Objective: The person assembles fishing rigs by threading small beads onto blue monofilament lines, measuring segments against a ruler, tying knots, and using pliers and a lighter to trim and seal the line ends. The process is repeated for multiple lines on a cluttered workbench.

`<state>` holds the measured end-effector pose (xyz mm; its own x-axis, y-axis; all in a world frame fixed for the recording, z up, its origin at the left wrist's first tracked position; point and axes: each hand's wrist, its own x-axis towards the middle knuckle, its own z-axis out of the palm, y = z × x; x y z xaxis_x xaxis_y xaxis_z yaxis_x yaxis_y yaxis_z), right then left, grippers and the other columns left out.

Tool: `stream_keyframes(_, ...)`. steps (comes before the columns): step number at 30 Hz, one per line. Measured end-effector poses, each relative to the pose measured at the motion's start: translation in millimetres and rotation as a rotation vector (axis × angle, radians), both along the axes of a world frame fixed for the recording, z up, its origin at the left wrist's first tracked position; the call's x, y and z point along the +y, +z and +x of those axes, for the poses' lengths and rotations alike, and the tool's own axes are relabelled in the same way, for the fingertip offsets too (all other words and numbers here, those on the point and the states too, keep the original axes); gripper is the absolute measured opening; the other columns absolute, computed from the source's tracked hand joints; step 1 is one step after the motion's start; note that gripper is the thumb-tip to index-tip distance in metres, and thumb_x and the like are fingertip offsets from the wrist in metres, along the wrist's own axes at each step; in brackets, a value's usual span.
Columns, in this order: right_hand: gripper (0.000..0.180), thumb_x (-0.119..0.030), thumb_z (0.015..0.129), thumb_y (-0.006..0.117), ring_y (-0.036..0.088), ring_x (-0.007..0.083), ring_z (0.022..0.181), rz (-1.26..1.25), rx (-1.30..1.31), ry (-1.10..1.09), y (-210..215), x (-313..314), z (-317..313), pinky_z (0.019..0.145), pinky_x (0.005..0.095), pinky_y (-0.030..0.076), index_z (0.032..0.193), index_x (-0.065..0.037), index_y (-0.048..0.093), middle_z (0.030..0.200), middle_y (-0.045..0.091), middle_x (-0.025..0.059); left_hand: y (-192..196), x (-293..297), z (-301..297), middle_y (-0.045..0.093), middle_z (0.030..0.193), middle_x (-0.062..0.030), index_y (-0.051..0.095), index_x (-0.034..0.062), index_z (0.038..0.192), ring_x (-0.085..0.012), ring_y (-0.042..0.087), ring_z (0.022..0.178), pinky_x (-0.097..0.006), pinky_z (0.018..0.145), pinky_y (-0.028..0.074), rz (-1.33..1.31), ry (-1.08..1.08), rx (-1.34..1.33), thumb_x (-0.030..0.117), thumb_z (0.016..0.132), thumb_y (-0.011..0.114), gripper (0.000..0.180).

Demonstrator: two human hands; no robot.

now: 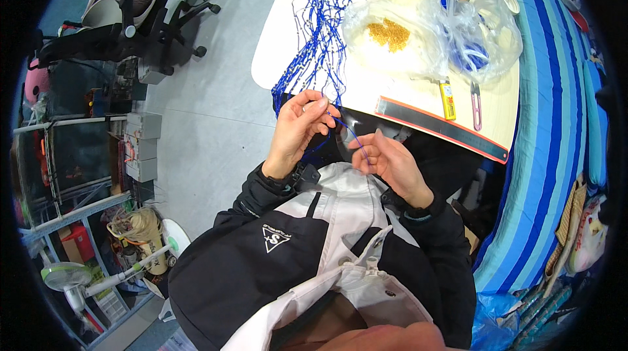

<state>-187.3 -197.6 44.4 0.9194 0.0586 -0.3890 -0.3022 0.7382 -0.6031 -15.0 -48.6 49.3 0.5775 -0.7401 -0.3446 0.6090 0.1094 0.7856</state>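
My left hand pinches a thin blue beaded cord just off the near edge of a pale table. My right hand holds the same cord a little lower, fingers closed around it, so the cord arcs between the two hands. A bundle of blue beaded strands hangs over the table's edge right above my left hand. Both forearms wear black sleeves.
On the table lie a clear bag of gold beads, a bag with blue items, a long dark ruler, a yellow cutter and small snips. A blue striped bed lies right; an office chair and shelves stand left.
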Motion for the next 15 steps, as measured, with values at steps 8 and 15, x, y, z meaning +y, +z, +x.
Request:
stream_keyframes(8,0.022,-0.017,0.102,0.050,0.035,0.0038,0.056,-0.016,-0.050,-0.144,5.1,-15.9,-13.9,0.051,0.0184,0.027,0.099,0.002,0.061,0.070,0.051,-0.0005,-9.1,-0.2,-4.5,0.069,0.089,-0.0132,0.057,0.0030,0.100,-0.0123,0.067,0.070,-0.021,0.061,0.057,-0.109,0.094,0.060,0.010,0.096,0.058,0.008)
stream_keyframes(15,0.035,-0.026,0.104,0.045,0.042,0.0076,0.058,0.046,0.110,-0.117,24.4,-30.5,-19.0,0.055,0.0195,0.036,0.106,0.005,0.060,0.075,0.056,0.0044,-13.1,-3.7,-3.7,0.069,0.089,-0.0130,0.057,0.0028,0.100,-0.0118,0.067,0.070,-0.021,0.064,0.057,-0.119,0.142,0.074,0.010,0.096,0.058,0.008)
